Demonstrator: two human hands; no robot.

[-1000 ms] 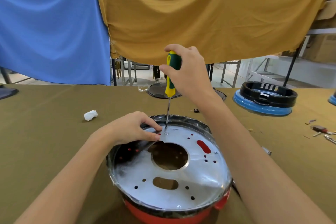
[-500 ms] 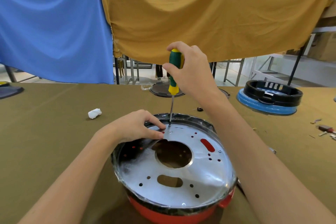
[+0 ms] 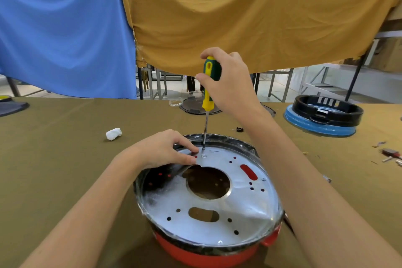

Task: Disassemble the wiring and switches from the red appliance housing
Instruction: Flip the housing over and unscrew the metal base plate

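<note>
The red appliance housing (image 3: pixel 204 254) lies upside down on the table in front of me, its round silver base plate (image 3: pixel 239 200) facing up under clear film. My right hand (image 3: pixel 230 85) grips a green and yellow screwdriver (image 3: pixel 208 91) upright, its tip at a screw (image 3: pixel 204 156) near the plate's far edge. My left hand (image 3: pixel 163 150) rests on the plate's far left edge, thumb and fingers pinching the film beside the screw. No wiring or switches are visible; the plate hides the inside.
An olive cloth (image 3: pixel 54 159) covers the table. A white wad (image 3: pixel 113 133) lies to the left. A black ring on a blue base (image 3: pixel 324 117) stands at the far right, small parts (image 3: pixel 389 154) at the right edge, a dark round lid (image 3: pixel 195 109) behind.
The view has shifted slightly. My right hand has turned a little on the screwdriver handle; the tip stays at the same screw. My left hand keeps its place.
</note>
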